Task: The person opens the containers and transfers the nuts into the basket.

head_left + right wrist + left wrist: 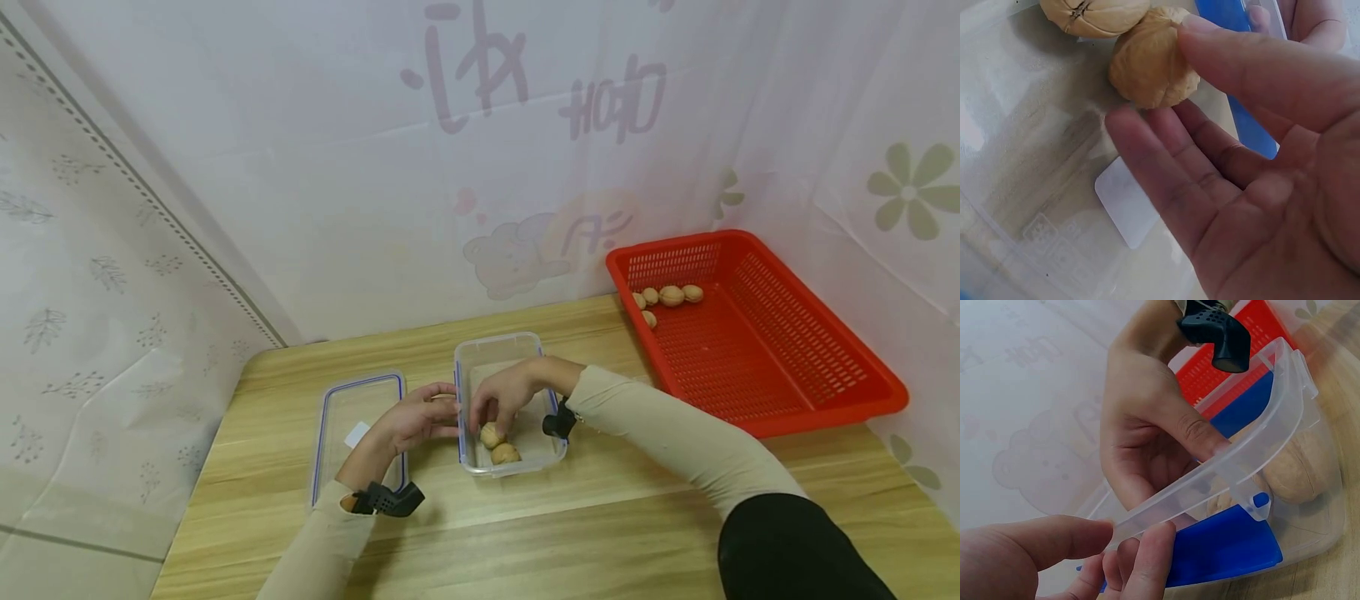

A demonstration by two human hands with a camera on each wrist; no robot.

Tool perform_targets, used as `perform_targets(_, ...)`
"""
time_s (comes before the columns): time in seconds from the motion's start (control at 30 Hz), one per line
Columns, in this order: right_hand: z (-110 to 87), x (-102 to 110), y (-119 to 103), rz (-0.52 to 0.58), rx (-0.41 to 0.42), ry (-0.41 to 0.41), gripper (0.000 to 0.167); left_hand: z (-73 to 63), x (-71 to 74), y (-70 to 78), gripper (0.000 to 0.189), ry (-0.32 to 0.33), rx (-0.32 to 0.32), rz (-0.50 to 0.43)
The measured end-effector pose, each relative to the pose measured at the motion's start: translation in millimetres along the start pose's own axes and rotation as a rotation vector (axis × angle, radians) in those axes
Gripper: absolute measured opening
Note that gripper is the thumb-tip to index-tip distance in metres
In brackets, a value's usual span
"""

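A clear plastic container (536, 433) with blue side latches stands on the table. Against its left side is my left hand (420, 417), thumb at the rim and fingers by a blue latch (1229, 547), gripping the edge in the left wrist view. My right hand (508, 390) reaches inside the container. Its thumb presses on one walnut (1154, 62) while the fingertips lie along the opposite side. Touching that nut is a second walnut (506, 454), near the container's front end. The nuts are partly hidden behind the wall in the left wrist view.
Left of the container lies a clear lid (347, 408) with a blue seal, partly under my left forearm. A red basket (750, 367) stands at the back right, several walnuts (672, 296) in its far left corner. A printed curtain (337, 183) hangs behind the wooden table (525, 542).
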State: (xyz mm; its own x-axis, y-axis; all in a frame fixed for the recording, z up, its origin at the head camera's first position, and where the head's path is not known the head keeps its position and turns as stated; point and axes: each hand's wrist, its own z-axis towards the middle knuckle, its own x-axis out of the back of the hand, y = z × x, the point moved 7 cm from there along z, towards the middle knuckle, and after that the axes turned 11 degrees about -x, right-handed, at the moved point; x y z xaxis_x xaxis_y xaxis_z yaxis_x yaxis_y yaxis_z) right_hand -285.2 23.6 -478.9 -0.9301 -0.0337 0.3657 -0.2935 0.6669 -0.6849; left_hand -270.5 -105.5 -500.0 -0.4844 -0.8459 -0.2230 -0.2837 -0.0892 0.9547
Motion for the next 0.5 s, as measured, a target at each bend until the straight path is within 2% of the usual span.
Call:
perform_targets(0.17,0.8,-1.7,-3.5,-0.055,0.019,0.011,0.036,0.3,0.5,0.0,0.042,0.0,0.002,0.0)
perform_targets(0.5,-0.3,-2.3,-5.0,-0.053,-0.009,0.029,0.033,-0.5,0.2,0.6,0.04,0.008,0.009,-0.005)
